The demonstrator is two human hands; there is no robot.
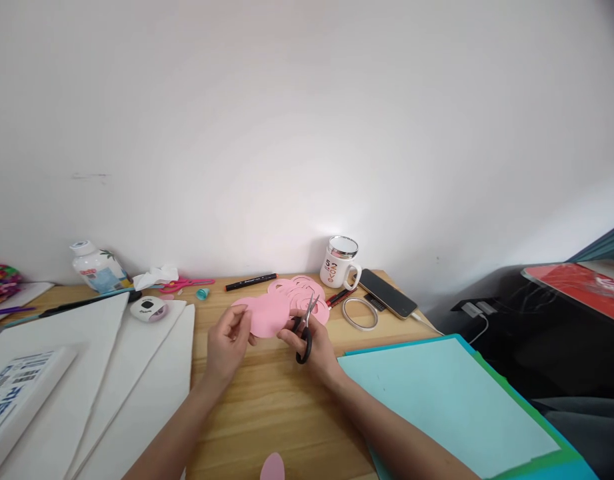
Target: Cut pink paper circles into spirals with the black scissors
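Observation:
My left hand [229, 341] pinches the left edge of a pink paper sheet [267, 315] held just above the wooden desk [267, 407]. My right hand [314, 347] grips black-handled scissors [305, 328], fingers through the loops, blades pointing up into the pink paper's right side. Behind the sheet lie pink paper pieces cut into spirals [299, 288]. A small pink paper scrap [273, 468] rests at the desk's near edge.
White sheets [111, 373] cover the left; light blue and green paper [451, 400] lies right. At the back stand a white mug [339, 263], phone [387, 293], tape ring [359, 313], black marker [251, 282], red pens [341, 297], pink scissors [185, 285], glue bottle [97, 268], punch [149, 309].

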